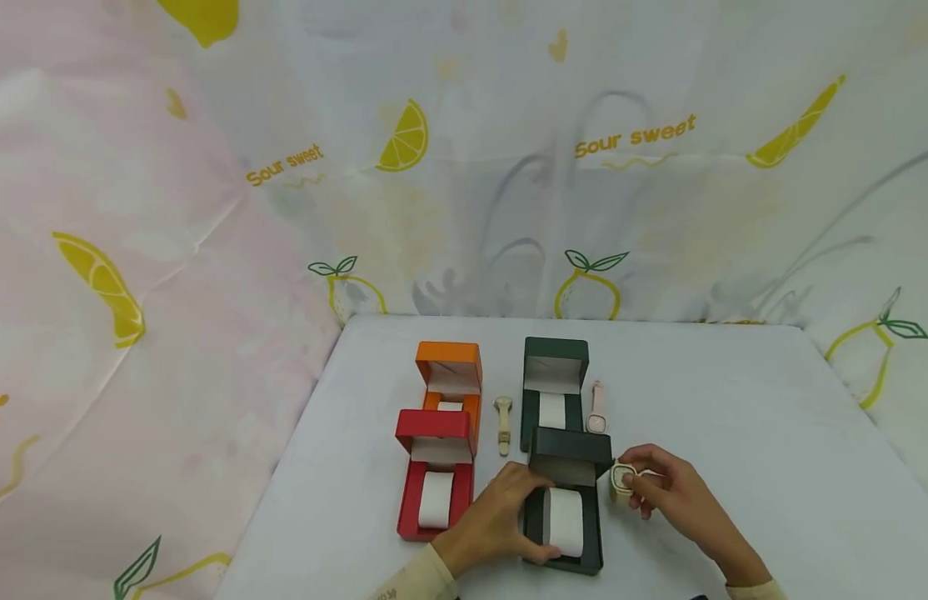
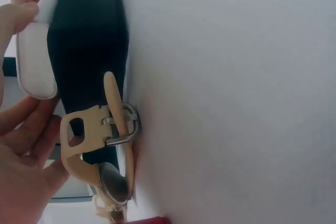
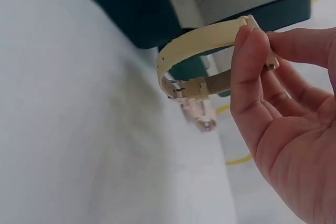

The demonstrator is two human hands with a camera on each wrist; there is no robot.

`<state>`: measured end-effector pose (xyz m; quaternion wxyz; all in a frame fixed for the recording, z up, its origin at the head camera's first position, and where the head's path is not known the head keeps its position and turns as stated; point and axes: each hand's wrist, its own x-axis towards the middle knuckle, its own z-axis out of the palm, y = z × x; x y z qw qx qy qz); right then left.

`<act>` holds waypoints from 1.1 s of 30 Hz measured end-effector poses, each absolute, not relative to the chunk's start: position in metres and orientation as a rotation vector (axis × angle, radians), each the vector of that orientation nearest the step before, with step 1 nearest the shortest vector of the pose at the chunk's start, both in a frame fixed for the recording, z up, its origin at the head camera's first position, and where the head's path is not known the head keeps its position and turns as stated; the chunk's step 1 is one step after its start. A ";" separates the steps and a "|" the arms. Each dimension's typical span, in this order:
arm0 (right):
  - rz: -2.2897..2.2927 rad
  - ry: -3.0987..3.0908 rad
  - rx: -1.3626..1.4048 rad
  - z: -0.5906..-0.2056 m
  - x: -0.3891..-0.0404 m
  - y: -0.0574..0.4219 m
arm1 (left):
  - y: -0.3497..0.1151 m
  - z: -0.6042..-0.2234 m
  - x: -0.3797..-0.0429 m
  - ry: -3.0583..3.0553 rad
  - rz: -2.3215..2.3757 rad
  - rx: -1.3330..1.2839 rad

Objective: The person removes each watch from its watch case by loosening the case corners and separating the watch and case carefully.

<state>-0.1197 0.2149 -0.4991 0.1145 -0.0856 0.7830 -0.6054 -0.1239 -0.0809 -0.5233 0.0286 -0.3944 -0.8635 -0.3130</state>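
Note:
Beside the black watch box, my left hand grips the white watch cushion lying in it, thumb at the near end and fingers at the far end. In the left wrist view the cushion's rounded side shows between thumb and fingers. My right hand pinches a cream-strapped watch by its case, just right of the black box. Its strap is buckled into a loop in the right wrist view.
Left stand an open red box and an orange box behind it. A dark green box stands open behind the black one. Another cream watch lies between the boxes; a pink watch lies right of the green box.

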 end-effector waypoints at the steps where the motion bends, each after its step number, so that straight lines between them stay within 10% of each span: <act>1: -1.778 2.289 -0.251 -0.502 -0.123 0.215 | -0.081 -0.524 -0.123 -2.681 -0.958 -1.206; 33: -1.409 2.577 0.038 -0.531 -0.115 0.203 | -0.072 -0.522 -0.124 -2.707 -0.959 -1.207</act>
